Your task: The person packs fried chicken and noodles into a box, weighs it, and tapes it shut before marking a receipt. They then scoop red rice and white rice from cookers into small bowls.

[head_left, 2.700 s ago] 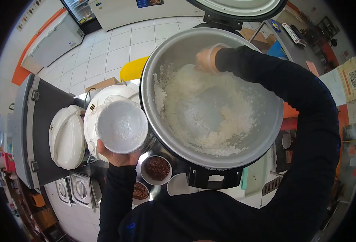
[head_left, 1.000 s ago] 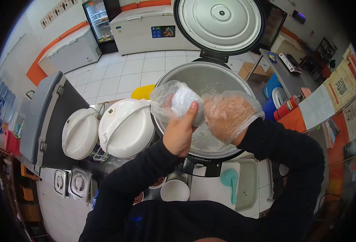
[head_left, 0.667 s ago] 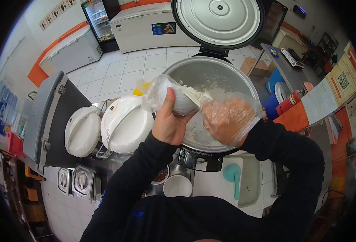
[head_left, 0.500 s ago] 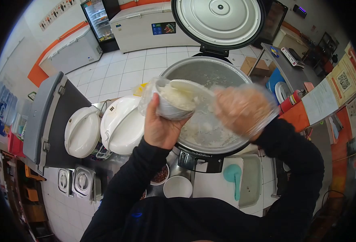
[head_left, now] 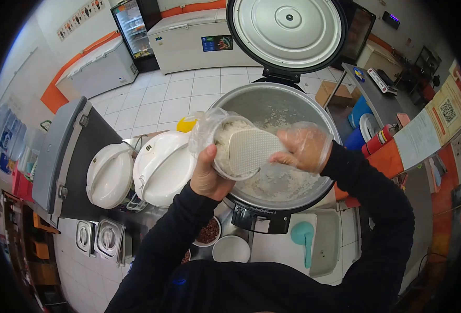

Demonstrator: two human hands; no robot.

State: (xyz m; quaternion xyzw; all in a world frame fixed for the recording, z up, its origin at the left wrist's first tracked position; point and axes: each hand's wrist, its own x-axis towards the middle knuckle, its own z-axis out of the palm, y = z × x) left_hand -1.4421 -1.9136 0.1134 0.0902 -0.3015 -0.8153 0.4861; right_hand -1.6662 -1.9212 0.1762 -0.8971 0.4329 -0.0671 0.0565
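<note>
My left hand (head_left: 209,176) is closed around a white bowl (head_left: 232,176) lined with a clear plastic bag (head_left: 201,128). White rice (head_left: 234,128) fills part of the bowl, which tilts toward me. My right hand (head_left: 303,147), in a clear plastic glove, grips a white dimpled rice paddle (head_left: 249,149). The paddle's flat blade lies over the rice in the bowl; its handle is hidden in my fingers. Below both hands stands a large open rice cooker (head_left: 230,100) with rice stuck to its inner wall and bottom.
The cooker's lid (head_left: 288,26) stands raised behind it. Two white lidded containers (head_left: 162,167) and a grey cooler box (head_left: 66,156) are at left. Near me are an empty white bowl (head_left: 231,250), a bowl of reddish-brown food (head_left: 209,232) and a turquoise ladle (head_left: 303,235) on a white board.
My blurred right hand has slowed, and the paddle now lies flat across the bowl. The bowl has tipped further toward me. My view has shifted slightly.
</note>
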